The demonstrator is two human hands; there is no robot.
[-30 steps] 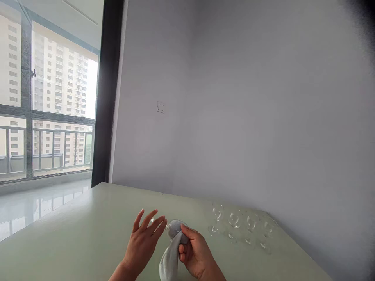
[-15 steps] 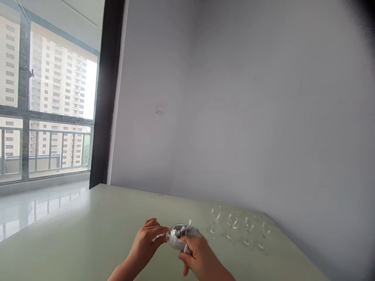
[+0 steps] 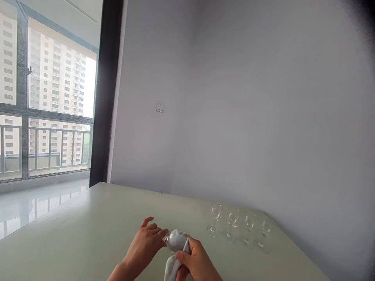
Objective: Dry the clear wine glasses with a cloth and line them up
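A clear stemmed wine glass lies tipped sideways between my hands, above the table. My left hand pinches it at the stem end, with one finger raised away from the others. At the bowl's mouth, my right hand grips a light grey cloth. Part of that cloth shows white inside or against the bowl, and a loose end hangs below my right thumb. The glass's foot is hidden behind my left fingers.
Several clear stemmed glasses stand upright in a row to the right, the nearest being a glass beyond my right hand. The pale green table meets a grey wall. A large window is at left.
My right hand has turned and moved slightly down and left. More cloth now hangs below it, and the glass has rotated a little. One left finger has lifted higher.
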